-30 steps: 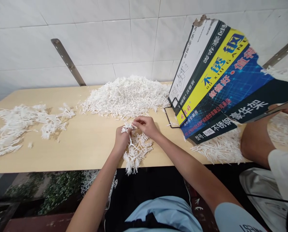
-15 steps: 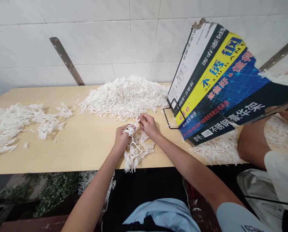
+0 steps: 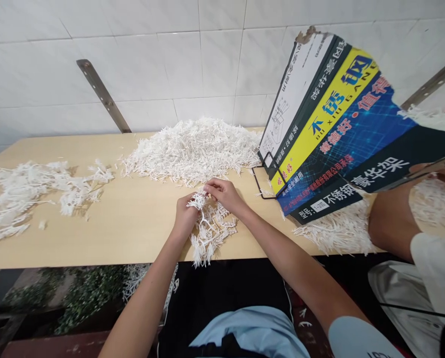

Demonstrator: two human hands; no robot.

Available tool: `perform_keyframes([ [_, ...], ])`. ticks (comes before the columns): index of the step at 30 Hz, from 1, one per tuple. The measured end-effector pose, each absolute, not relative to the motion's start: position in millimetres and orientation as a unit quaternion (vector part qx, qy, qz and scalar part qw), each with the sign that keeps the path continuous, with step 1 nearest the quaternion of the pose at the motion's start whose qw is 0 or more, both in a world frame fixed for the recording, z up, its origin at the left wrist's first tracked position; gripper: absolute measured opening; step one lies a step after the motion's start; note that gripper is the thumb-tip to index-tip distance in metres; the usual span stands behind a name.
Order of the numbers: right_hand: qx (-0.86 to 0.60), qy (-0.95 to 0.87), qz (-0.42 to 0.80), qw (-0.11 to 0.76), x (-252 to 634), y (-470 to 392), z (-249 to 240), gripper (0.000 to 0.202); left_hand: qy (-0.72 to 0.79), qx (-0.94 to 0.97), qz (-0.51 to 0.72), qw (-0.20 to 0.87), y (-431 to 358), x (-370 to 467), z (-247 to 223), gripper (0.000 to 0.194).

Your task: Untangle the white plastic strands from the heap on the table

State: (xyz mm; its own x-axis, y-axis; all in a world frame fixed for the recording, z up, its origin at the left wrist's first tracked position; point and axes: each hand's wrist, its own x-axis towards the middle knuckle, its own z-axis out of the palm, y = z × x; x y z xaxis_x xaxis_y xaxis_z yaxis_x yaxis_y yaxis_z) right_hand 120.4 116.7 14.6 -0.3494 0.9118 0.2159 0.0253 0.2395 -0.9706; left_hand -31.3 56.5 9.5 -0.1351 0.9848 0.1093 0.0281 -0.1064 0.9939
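A bunch of white branched plastic sprigs [image 3: 208, 236] hangs from my hands and rests on the table's near part. My left hand [image 3: 187, 213] is closed around its upper end, with some tips sticking out past the thumb. My right hand [image 3: 225, 195] pinches at the top of the same bunch, its fingertips close beside the left hand. What exactly lies between the right fingertips is too small to make out. Just beyond both hands is a large heap of small white plastic pieces [image 3: 200, 149].
More white sprigs [image 3: 24, 194] lie spread on the left of the wooden table [image 3: 133, 228]. A printed cardboard sheet [image 3: 330, 129] in a black wire stand [image 3: 263, 184] rises on the right. Behind it a co-worker's arm [image 3: 392, 219] and further white pieces [image 3: 334, 231] show.
My right hand has shifted left and slightly down, closer to my left hand. The left hand keeps its hold on the bunch with little movement.
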Motion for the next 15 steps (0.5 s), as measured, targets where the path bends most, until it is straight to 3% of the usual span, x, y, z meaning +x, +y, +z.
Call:
perform_keyframes([
  [8, -0.406, -0.608, 0.475, 0.49, 117.2, 120.7, 4.0, 0.026, 0.504, 0.543, 0.533, 0.409, 54.0, -29.3, 17.1, 0.015],
  [15, -0.405, -0.518, 0.518, 0.547, 122.1, 132.2, -7.2, 0.041, 0.491, 0.559, 0.53, 0.407, 54.5, -30.0, 15.1, 0.022],
])
